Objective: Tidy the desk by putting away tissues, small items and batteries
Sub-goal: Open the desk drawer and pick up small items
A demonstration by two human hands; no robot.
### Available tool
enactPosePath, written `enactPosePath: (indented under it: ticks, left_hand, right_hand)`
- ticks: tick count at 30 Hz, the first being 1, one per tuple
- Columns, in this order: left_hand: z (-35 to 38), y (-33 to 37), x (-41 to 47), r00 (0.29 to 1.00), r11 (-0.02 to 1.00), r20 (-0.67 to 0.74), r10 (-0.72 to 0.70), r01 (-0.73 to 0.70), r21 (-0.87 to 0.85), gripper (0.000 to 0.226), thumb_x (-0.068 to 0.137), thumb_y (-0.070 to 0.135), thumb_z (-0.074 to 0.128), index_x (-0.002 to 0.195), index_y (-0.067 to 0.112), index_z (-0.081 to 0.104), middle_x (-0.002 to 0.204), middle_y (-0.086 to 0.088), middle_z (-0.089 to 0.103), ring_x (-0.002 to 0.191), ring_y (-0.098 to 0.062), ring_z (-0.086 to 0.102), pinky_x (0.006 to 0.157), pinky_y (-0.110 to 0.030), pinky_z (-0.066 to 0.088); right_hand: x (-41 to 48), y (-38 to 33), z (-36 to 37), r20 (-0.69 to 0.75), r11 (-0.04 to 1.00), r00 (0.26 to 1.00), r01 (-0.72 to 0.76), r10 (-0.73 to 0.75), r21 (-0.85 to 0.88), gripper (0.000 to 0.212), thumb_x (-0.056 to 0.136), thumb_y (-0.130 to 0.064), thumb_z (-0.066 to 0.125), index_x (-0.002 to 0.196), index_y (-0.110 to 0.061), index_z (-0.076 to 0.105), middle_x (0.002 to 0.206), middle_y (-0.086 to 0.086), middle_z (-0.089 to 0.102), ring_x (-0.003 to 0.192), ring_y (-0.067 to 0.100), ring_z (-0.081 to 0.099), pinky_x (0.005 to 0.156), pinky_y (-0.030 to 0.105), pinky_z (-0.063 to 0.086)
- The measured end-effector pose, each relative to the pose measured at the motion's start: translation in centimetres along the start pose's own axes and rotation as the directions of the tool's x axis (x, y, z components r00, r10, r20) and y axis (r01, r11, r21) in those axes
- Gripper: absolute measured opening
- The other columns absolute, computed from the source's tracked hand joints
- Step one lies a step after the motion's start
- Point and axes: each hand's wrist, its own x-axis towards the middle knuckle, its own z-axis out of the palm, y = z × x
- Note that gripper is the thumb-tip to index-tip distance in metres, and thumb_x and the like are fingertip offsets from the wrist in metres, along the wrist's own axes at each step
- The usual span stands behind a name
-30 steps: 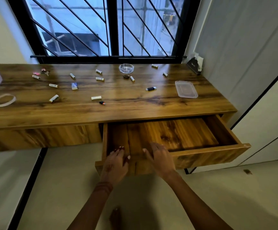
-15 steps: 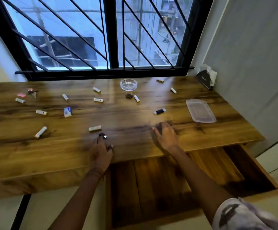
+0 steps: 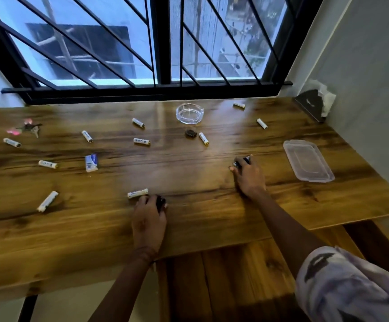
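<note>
Several white batteries lie scattered on the wooden desk (image 3: 72, 228), one (image 3: 137, 193) just beyond my left hand (image 3: 149, 221). That hand's fingers curl over a small dark item (image 3: 161, 202) near the front edge. Further right, my right hand (image 3: 250, 177) pinches a short black battery (image 3: 241, 161) against the desktop. A tissue box (image 3: 310, 105) with a white tissue sticking out stands in the far right corner. A blue and white packet (image 3: 91, 162) and keys with a pink tag (image 3: 29, 128) lie to the left.
A glass ashtray (image 3: 189, 113) sits near the window, with a small dark lump (image 3: 190, 133) in front of it. A clear plastic container (image 3: 308, 160) lies at the right. The drawer (image 3: 223, 287) below the desk stands open under my right arm.
Both hands left the drawer front and moved up onto the desktop. The left one closed over the small dark item, and the right one reached forward to the black battery.
</note>
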Motion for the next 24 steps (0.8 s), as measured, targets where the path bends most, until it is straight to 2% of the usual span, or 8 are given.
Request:
enactPosePath:
  ticks: [3,8,12,15,17,20,22,24]
  left_hand:
    - [0.1,0.1,0.3,1.0,1.0,0.004,-0.014,0.014,0.014,0.02,0.086,0.02,0.057,0.098,0.006,0.063,0.096,-0.014,0.06,0.089,-0.028,0.057,0.081,-0.042,0.05]
    - [-0.4,0.8,0.3,1.0,1.0,0.007,-0.015,0.015,-0.005,0.025,0.082,0.021,0.065,0.101,0.005,0.065,0.097,-0.014,0.064,0.089,-0.025,0.06,0.078,-0.032,0.048]
    - [-0.6,1.5,-0.8,0.999,0.997,0.027,-0.033,0.035,-0.073,0.025,0.08,0.02,0.067,0.101,0.007,0.066,0.1,-0.012,0.064,0.091,-0.022,0.059,0.074,-0.023,0.042]
    - [-0.8,2.5,-3.0,0.998,0.99,0.03,-0.052,0.056,-0.13,0.024,0.08,0.018,0.068,0.1,0.006,0.067,0.099,-0.012,0.066,0.091,-0.022,0.06,0.073,-0.021,0.039]
    - [-0.8,3.0,-5.2,0.998,0.988,0.024,-0.054,0.057,-0.143,0.024,0.079,0.019,0.069,0.1,0.006,0.068,0.095,-0.011,0.069,0.088,-0.023,0.063,0.071,-0.022,0.042]
    - [-0.6,3.5,-8.7,0.997,0.976,0.04,-0.065,0.072,-0.206,0.021,0.079,0.022,0.069,0.096,0.009,0.07,0.089,-0.009,0.072,0.082,-0.02,0.065,0.071,-0.027,0.052]
    - [-0.5,3.8,-11.1,0.996,0.971,0.042,-0.073,0.08,-0.224,0.02,0.079,0.022,0.068,0.094,0.009,0.071,0.087,-0.008,0.073,0.08,-0.019,0.066,0.07,-0.028,0.053]
    - [-0.2,4.0,-13.4,0.997,0.98,0.05,-0.061,0.07,-0.187,0.021,0.08,0.023,0.068,0.094,0.008,0.07,0.085,-0.007,0.073,0.077,-0.018,0.067,0.066,-0.024,0.05]
  right_hand:
    - [0.2,-0.1,-0.1,-0.041,0.997,0.999,-0.01,0.013,0.07,0.032,0.093,-0.028,0.052,0.124,-0.02,0.055,0.132,0.018,0.044,0.115,0.036,0.049,0.094,0.041,0.043]
    - [-0.3,0.4,-1.5,-0.009,0.951,0.999,-0.029,0.034,0.308,0.04,0.077,-0.023,0.074,0.113,-0.009,0.064,0.123,0.012,0.054,0.113,0.025,0.054,0.1,0.028,0.041]
    - [-3.4,0.7,-2.6,-0.057,0.913,0.998,0.031,-0.008,0.406,0.046,0.07,-0.027,0.079,0.109,-0.01,0.066,0.113,0.005,0.057,0.101,0.013,0.054,0.082,0.012,0.038]
    - [-7.5,0.4,-2.9,-0.114,0.867,0.99,0.127,-0.081,0.483,0.05,0.068,-0.031,0.08,0.113,-0.016,0.062,0.115,0.004,0.057,0.102,0.017,0.057,0.089,0.031,0.051]
    - [-10.8,0.5,-3.0,-0.147,0.841,0.982,0.181,-0.122,0.51,0.049,0.067,-0.029,0.08,0.112,-0.018,0.063,0.116,0.002,0.059,0.105,0.016,0.057,0.092,0.038,0.051]
    - [-16.0,1.0,-2.8,-0.065,0.817,0.981,0.186,-0.18,0.545,0.049,0.07,-0.026,0.079,0.115,-0.018,0.061,0.125,-0.001,0.056,0.117,0.011,0.05,0.101,0.029,0.043]
    - [-19.5,1.6,-2.4,-0.025,0.811,0.973,0.205,-0.229,0.549,0.049,0.07,-0.027,0.078,0.115,-0.02,0.061,0.126,-0.005,0.055,0.118,0.007,0.049,0.099,0.021,0.04]
    - [-22.5,2.4,-1.6,0.019,0.813,0.959,0.228,-0.281,0.536,0.049,0.069,-0.024,0.079,0.114,-0.02,0.062,0.122,-0.011,0.052,0.116,0.002,0.047,0.094,0.006,0.035]
